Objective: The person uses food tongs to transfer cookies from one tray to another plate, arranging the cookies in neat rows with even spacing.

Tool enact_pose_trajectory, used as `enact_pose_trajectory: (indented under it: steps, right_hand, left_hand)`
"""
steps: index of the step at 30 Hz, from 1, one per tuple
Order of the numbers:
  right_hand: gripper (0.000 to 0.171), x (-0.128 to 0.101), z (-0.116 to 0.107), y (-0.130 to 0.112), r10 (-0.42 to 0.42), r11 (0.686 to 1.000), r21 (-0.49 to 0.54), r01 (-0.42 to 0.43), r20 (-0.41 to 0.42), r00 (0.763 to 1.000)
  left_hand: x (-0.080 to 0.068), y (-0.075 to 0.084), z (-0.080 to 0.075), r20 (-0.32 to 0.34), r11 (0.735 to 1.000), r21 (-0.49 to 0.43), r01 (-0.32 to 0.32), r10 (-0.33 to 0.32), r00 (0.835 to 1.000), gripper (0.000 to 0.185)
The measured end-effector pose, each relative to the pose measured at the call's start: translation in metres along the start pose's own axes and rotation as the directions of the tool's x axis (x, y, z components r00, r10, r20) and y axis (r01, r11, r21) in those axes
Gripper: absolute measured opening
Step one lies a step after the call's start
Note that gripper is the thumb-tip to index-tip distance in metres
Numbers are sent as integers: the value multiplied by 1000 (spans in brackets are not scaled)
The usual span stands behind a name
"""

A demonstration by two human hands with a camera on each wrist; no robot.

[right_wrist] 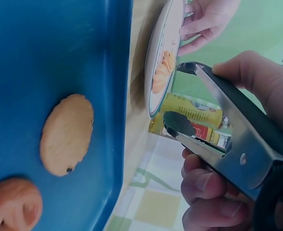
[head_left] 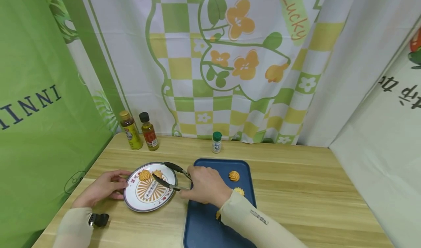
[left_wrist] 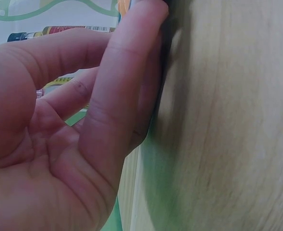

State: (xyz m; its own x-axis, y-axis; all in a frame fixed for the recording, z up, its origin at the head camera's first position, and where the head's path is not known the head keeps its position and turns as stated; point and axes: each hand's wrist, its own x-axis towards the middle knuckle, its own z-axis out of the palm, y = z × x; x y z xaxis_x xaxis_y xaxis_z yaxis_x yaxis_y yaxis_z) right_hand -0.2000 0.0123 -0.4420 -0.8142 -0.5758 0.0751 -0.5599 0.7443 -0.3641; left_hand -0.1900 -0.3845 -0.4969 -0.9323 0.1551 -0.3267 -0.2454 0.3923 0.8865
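The right hand grips tongs, arms parted over the white plate bearing two piped cookies; the left hand holds its rim. Good technique, presumably: lift the tips spread, clear of both cookies.

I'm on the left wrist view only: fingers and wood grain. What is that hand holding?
Observer: The left hand holds a white plate by its rim.
Operator: Is there anything on the plate?
Observer: Yes, two cookies, both towards its far side.
Operator: What does the other hand have?
Observer: The right hand holds a pair of tongs, spread apart with nothing between the tips.
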Motion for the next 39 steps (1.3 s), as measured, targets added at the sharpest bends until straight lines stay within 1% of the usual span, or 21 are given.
enact_pose_trajectory:
  steps: [3,10,14,20,25,28,32,35,39]
  right_hand:
    - [42,-8,-3,4,9,1000,-2,-9,-1,1000]
    - [43,-27,-9,13,18,1000,9,-18,0,1000]
    - [36,-43,-13,20,32,999,36,-32,-7,999]
    - [31,-68,-19,37,69,994,88,-67,-22,997]
    - [31,-85,-22,54,112,990,93,-108,-37,993]
    - [35,-92,-24,60,137,986,96,-134,-29,990]
    - [54,-101,-28,65,173,980,103,-172,-4,985]
    - [64,-108,-31,68,211,973,92,-209,-5,978]
    - [63,-115,-35,73,248,967,67,-245,-38,968]
  left_hand:
    - [1,1,1,-2,1000,1,4,-4,1000,64]
    - [4,6,2,-5,1000,17,-9,10,1000,64]
    - [4,4,3,2,1000,11,-5,5,1000,63]
    - [5,3,3,-1,1000,15,-7,7,1000,64]
    - [5,2,2,2,1000,13,-3,3,1000,64]
    - [5,2,0,-3,1000,24,-1,1,1000,64]
    - [3,1,0,-17,999,36,2,-1,1000,64]
    - [2,1,0,-17,999,35,1,-1,1000,64]
    - [0,0,0,-14,999,33,0,0,1000,65]
